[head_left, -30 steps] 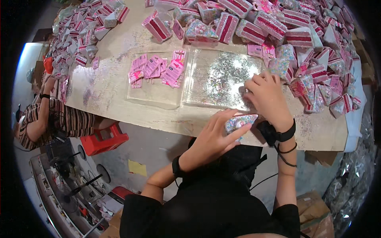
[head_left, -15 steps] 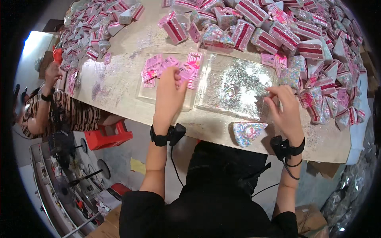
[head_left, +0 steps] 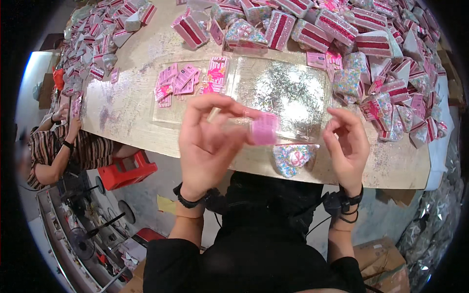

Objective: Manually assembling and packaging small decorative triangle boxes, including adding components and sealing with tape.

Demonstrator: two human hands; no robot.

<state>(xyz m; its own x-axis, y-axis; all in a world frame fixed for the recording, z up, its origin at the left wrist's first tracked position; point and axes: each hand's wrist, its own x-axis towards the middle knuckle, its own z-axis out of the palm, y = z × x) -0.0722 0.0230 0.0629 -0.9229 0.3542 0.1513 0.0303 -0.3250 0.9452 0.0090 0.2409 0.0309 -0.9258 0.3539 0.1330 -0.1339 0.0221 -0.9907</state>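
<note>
My left hand (head_left: 207, 141) is raised over the table's near edge, pinching a small pink card tag (head_left: 265, 129) that is smeared by motion. To its right, my right hand (head_left: 348, 146) has thumb and forefinger curled together beside a clear tray (head_left: 320, 73) of small shiny slivers. Whatever that pinch holds is too small to make out. Between the hands, a wedge-shaped cake-slice ornament (head_left: 294, 158) with pastel sprinkles lies near the table edge. Behind my left hand, more pink card tags (head_left: 185, 78) lie in a second shallow clear tray (head_left: 159, 115).
A large heap of pink-and-white cake-slice ornaments (head_left: 342, 29) covers the far right of the table (head_left: 132, 97). A second heap (head_left: 105, 39) lies at far left. A person in a striped top (head_left: 53, 151) works there, beside a red stool (head_left: 128, 171).
My left hand has lifted from the tag tray and come nearer and right, carrying a pink card tag. My right hand remains beside the sliver tray. The view has shifted slightly.
</note>
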